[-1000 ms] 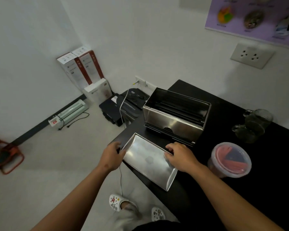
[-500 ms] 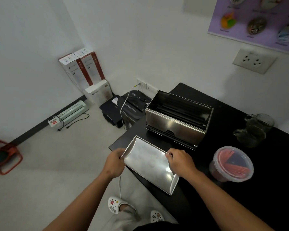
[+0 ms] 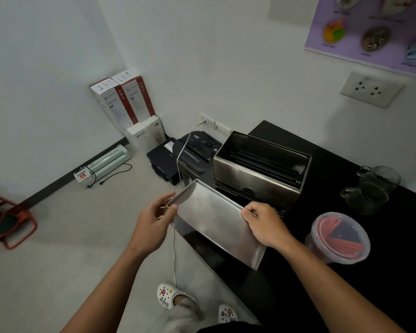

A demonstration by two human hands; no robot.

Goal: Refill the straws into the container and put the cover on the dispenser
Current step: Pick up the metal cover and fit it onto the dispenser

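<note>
— Where's the cover (image 3: 216, 224) right now?

— Off the tabletop (image 3: 382, 296), tilted, above its near left corner. The left hand (image 3: 154, 222) pinches the cover's left end, fingers (image 3: 171, 207) closed narrow on the rim; the right hand (image 3: 265, 224) grips the far long edge, fingers curled over it.

— And the dispenser (image 3: 259, 174)?

— Just behind the cover, at the left edge of the tabletop, open on top, with dark straws (image 3: 262, 156) lying lengthwise inside (I can't tell how full it is).

— Anything close by?

— A clear lidded tub (image 3: 339, 239) holding red straws stands right of the right hand, near the cover's lower corner but apart from it. Two glass mugs (image 3: 370, 188) stand further back toward the right edge, well clear.

— Beyond the tabletop?

— On the floor, a black shredder (image 3: 195, 155) and a black printer (image 3: 163, 162) stand against the tabletop's left side, a white cable (image 3: 178, 164) hanging past them, boxes (image 3: 127, 104) in the corner, a laminator (image 3: 103, 162) along the wall.
</note>
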